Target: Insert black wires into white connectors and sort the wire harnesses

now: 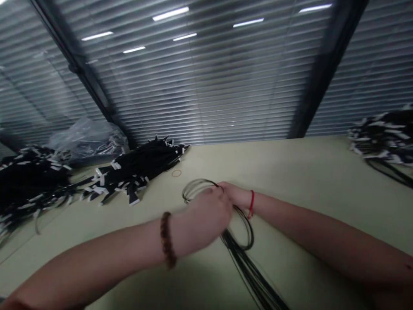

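Note:
A bundle of thin black cables (250, 265) runs from the bottom edge of the head view up to my hands, with loops showing on both sides of them. My left hand (204, 217), blurred, has its fingers closed around the bundle at the middle of the table. Behind it and partly hidden, my right hand (230, 193) is closed on the same cables. The two hands touch or overlap. A beaded bracelet (167, 240) is on my left wrist, and a red string (251, 203) circles my right wrist.
Piles of black cables with white ends lie at the left (32, 181), left of centre (145, 161) and far right (387, 135). A clear plastic bag (92, 140) sits at the back left. One rubber band (176, 173) lies on the pale table (284, 172), before a blinded window.

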`<state>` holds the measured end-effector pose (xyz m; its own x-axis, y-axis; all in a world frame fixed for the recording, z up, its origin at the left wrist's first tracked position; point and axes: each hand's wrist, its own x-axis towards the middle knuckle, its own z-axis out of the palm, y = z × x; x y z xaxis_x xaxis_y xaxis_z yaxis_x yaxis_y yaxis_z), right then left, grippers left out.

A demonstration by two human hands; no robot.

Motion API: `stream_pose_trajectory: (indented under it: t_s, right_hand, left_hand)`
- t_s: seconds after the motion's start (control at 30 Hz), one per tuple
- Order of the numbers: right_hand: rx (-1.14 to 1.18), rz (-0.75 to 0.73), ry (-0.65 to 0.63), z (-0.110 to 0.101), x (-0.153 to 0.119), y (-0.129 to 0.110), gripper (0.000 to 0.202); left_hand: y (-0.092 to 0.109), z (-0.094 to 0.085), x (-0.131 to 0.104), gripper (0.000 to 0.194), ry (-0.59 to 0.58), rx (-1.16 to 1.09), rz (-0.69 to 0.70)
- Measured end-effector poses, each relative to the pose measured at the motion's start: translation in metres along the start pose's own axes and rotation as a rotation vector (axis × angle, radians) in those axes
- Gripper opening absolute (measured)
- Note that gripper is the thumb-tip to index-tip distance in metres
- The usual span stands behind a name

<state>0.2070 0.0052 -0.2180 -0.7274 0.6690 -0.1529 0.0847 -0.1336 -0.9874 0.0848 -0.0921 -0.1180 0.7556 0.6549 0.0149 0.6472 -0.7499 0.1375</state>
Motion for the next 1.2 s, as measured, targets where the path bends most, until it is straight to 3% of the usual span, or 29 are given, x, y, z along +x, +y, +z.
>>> stream_pose_trajectory:
  t_s: [0.13,0.23,0.33,0.53,0.7,0.83,1.0,1.2]
  right_hand:
    - [-0.087,0.013,-0.046,0.006,-0.004,-0.003,0.023]
    - [-0.123,-0.011,-0.041,0.013,-0.009,-0.008,0.023]
    - [-0.134,-0.066,0.015,0.017,-0.018,-0.01,0.021]
    - [-0.203,-0.228,0.287,0.014,-0.043,-0.007,0.044]
    - [-0.324,-0.266,0.457,0.012,-0.041,-0.002,0.036]
    - [-0.295,-0.249,0.548,0.008,-0.035,-0.003,0.032]
    - [-0.127,-0.151,0.515,0.004,-0.038,-0.008,0.041]
    - [0.011,-0.059,0.3,0.019,-0.047,-0.012,0.047]
  left_hand:
    - [-0.053,-0.007,0.003,0.015,-0.024,-0.24,-0.186]
    - [-0.068,0.008,0.005,0.021,-0.101,-0.57,-0.266]
    - [-0.067,0.029,0.004,0.04,-0.115,-0.898,-0.35]
    - [-0.072,0.058,-0.007,0.034,0.024,-1.361,-0.472]
    - [-0.075,0.062,-0.012,0.034,0.061,-1.608,-0.47]
    - [-0.069,0.057,-0.014,0.037,0.094,-1.751,-0.433]
    - [-0.055,0.06,-0.015,0.028,0.143,-1.792,-0.463]
    - [-0.039,0.069,-0.017,0.019,0.158,-1.775,-0.5]
